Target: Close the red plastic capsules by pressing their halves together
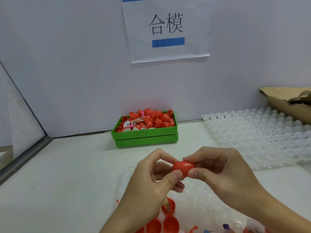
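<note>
Capsule (183,167) sits above the table (67,174), pinched between my left hand (151,179) and right hand (222,169) — thumbs and fingertips curled round each end. Seam looks shut, though fingers hide part — I'd squeeze straight inward, evenly, until it clicks.

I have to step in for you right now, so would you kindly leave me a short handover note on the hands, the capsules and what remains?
Left hand and right hand both pinch one red capsule above the near clear tray; it looks closed or nearly so.
Open red halves lie on the near tray below the hands.
The green bin by the wall is heaped with red capsules and halves.
Left: check this one has snapped shut, set it down, then close the open halves.
</note>
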{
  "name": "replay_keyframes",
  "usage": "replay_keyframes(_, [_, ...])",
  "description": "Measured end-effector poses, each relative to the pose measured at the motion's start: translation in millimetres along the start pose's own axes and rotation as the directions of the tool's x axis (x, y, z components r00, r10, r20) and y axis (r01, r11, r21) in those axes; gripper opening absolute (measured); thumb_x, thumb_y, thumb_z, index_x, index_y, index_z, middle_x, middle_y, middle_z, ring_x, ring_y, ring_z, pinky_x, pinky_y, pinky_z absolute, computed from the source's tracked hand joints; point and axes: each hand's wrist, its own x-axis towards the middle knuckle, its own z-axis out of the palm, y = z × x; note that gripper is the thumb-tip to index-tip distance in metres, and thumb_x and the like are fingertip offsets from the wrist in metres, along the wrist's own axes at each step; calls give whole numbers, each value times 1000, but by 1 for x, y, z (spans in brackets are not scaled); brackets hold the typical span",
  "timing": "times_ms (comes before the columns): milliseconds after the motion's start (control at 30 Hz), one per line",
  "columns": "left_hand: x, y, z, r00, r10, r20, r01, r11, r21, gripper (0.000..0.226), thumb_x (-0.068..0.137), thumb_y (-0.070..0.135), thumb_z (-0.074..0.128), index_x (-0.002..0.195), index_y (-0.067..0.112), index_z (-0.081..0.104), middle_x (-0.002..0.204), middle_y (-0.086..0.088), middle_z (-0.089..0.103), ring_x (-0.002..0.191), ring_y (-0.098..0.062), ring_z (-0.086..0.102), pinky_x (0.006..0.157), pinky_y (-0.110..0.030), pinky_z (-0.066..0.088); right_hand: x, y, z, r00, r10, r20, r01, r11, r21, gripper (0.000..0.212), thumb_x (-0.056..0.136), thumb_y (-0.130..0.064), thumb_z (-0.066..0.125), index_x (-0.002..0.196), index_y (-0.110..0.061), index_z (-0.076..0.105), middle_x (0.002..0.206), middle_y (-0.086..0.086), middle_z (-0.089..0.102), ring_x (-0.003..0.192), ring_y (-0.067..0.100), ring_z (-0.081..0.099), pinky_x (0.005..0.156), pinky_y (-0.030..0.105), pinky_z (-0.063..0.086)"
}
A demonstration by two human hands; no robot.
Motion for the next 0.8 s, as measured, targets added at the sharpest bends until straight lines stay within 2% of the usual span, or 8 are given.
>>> replay_keyframes(100, [1, 1, -1, 999, -45, 6, 45, 998, -50, 23, 81, 29, 71, 100, 18, 67, 84, -8, 76, 75, -24, 75, 69, -25, 59, -1, -2, -1, 999, -20, 29, 23, 996, -84, 27, 74, 2, 81, 89, -20, 78, 85, 0, 76, 82, 18, 73, 74, 28, 59])
replay_keyframes(233, [3, -2, -1, 996, -46, -75, 47, 999, 20, 15, 82, 16, 76, 91, 26, 72, 83, 1, 77, 78, -17, 75, 71, -24, 59, -3, 0, 3, 1000, 2, 26, 2, 990, -144, 36, 77, -5, 81, 100, -33, 74, 93, -6, 74, 88, 16, 72, 72, 27, 58])
replay_keyframes(333, [3, -8, -1, 972, 60, -229, -22, 986, 163, 31, 71, 15, 86, 84, 36, 69, 79, 12, 74, 81, -6, 71, 68, -18, 57, 0, -2, 5, 989, 142, -35, -143, 990, -11, 16, 84, -24, 73, 99, -27, 73, 92, -1, 74, 82, 18, 74, 70, 34, 62])
replay_keyframes(400, [2, -11, 1, 953, 205, -222, -128, 940, 317, 42, 66, 10, 90, 87, 38, 66, 82, 16, 70, 85, -4, 68, 64, -14, 55, 1, -2, 6, 965, 262, 35, -264, 962, 70, 22, 84, -33, 67, 98, -18, 74, 89, 6, 76, 80, 20, 75, 68, 34, 62])
replay_keyframes(500, [2, -13, 6, 903, 425, -68, -334, 791, 512, 38, 62, 14, 91, 85, 32, 66, 80, 12, 64, 80, -7, 64, 58, -17, 55, -1, -2, 11, 953, 281, 116, -290, 955, 64, 14, 89, -20, 69, 98, -12, 76, 86, 7, 77, 77, 17, 74, 67, 26, 59])
replay_keyframes(567, [3, -14, 5, 877, 481, -5, -402, 739, 540, 33, 60, 26, 85, 85, 30, 65, 81, 13, 60, 77, -7, 61, 58, -20, 54, -2, -2, 12, 959, 248, 140, -253, 967, 23, 9, 89, -15, 70, 94, -12, 78, 82, 7, 77, 70, 15, 71, 68, 24, 57])
replay_keyframes(700, [3, -9, 0, 918, 396, 1, -347, 805, 482, 45, 51, 57, 79, 91, 42, 66, 93, 19, 65, 90, -6, 63, 65, -19, 54, 0, -2, 4, 960, 260, 106, -265, 963, 40, 12, 89, -14, 69, 98, -18, 76, 88, 3, 78, 81, 18, 75, 74, 26, 59])
replay_keyframes(800, [4, -10, -1, 937, 347, -49, -286, 837, 467, 59, 43, 73, 75, 95, 46, 68, 99, 29, 64, 94, -1, 62, 69, -17, 54, 12, 0, -15, 927, 372, 43, -364, 869, 334, 18, 92, -6, 60, 107, -6, 71, 93, 13, 76, 80, 28, 75, 64, 24, 57])
